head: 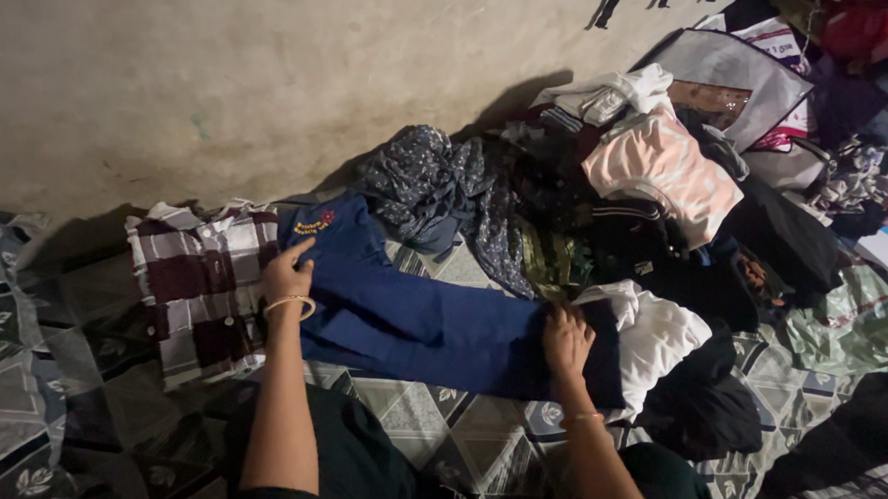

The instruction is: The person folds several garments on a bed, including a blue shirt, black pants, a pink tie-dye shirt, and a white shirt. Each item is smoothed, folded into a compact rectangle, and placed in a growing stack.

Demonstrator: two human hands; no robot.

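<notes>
A pair of blue trousers (411, 323) lies stretched out flat on a patterned floor covering (436, 429), its waistband toward the left and its legs running right, close to the foot of a plain wall (222, 70). The left hand (288, 271) presses down on the waist end, fingers spread and flat, holding nothing closed in its grip; a thin bangle (290, 304) circles that wrist. The right hand (567, 342) rests palm-down on the leg end, also open and flat on the cloth, just beside a white garment (660, 334) that the trouser legs partly overlap. To the left of the trousers, touching the waistband, is a folded maroon-and-white checked shirt (198, 289). Behind and to the right sits a loose heap of unfolded clothes (565, 215), with a pink-and-white top (662, 169) uppermost and a grey printed piece (427, 184) spilling toward the trousers. The trousers look soft, limp and light, likely a smooth woven cloth that creases readily and slides a little under the palm; they would sag if lifted from one point. The firmest places to take hold appear to be the stitched waistband and the leg hems, pinched at both edges so the cloth stays flat.
</notes>
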